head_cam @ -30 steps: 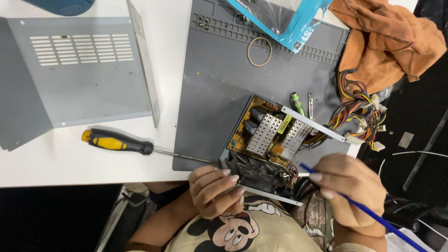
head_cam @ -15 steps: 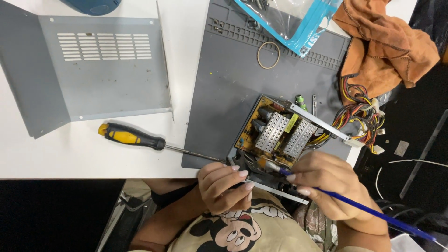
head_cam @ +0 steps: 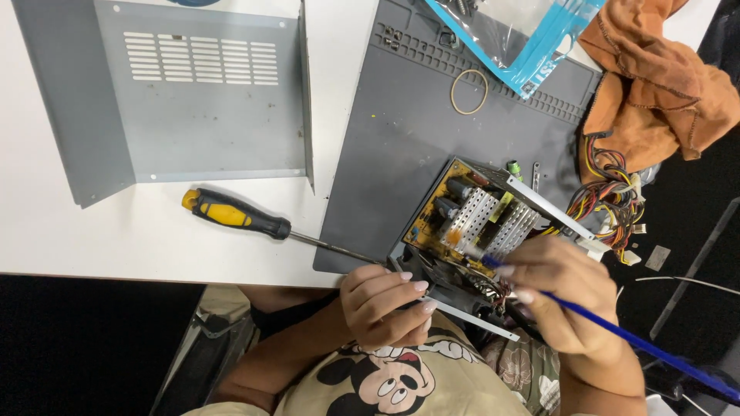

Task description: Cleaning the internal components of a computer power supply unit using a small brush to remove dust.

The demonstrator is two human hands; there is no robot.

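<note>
Hands at an opened power supply [head_cam: 478,231]
Left hand [head_cam: 381,304] curls against its near edge; right hand [head_cam: 559,300] pinches a blue brush [head_cam: 617,331], tip among the components.

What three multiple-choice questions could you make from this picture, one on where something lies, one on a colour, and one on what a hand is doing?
1. Where does the screwdriver lie?
A. On the white table, left of the open power supply
B. Inside the plastic bag
C. On the orange cloth

2. What colour is the thin tool in the right hand?
A. Red
B. Blue
C. Green

3. What is the left hand doing?
A. Gripping the screwdriver
B. Resting flat on the metal cover
C. Holding the near edge of the open power supply

Answers:
1. A, its yellow-and-black handle rests on the white table.
2. B, the blue tool runs from the fingers out toward the lower right.
3. C, its fingers curl at the casing's near edge.
</note>
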